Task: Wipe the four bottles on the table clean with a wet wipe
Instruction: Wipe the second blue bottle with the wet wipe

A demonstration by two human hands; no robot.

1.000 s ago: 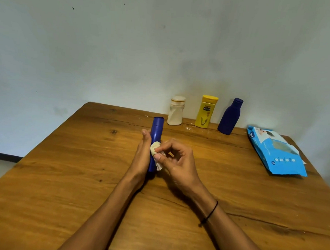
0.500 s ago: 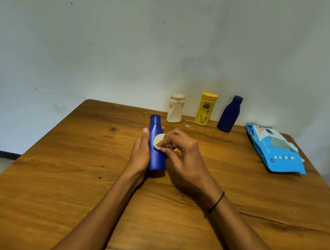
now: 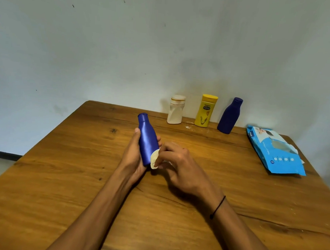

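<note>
Wooden bench (image 3: 67, 177), knotted and cracked along the grain, pushed against a plain pale wall (image 3: 126, 47); dark skirting low at the left. Beyond the fingers, lined up by the wall: cream bottle (image 3: 175, 112), yellow lotion bottle (image 3: 206, 111), dark blue bottle (image 3: 229, 116), all upright. Far right of the fingers, a blue wet-wipe pack (image 3: 278, 156) lying flat. Nothing between fingers and that row. Held blue bottle (image 3: 147, 140) gripped in the left hand (image 3: 132, 157), fingers curled round its lower body, long axis near upright, cap tilted away and slightly left. Right hand (image 3: 179, 163) pinching a bunched wet wipe (image 3: 154, 159) against the bottle's base.
</note>
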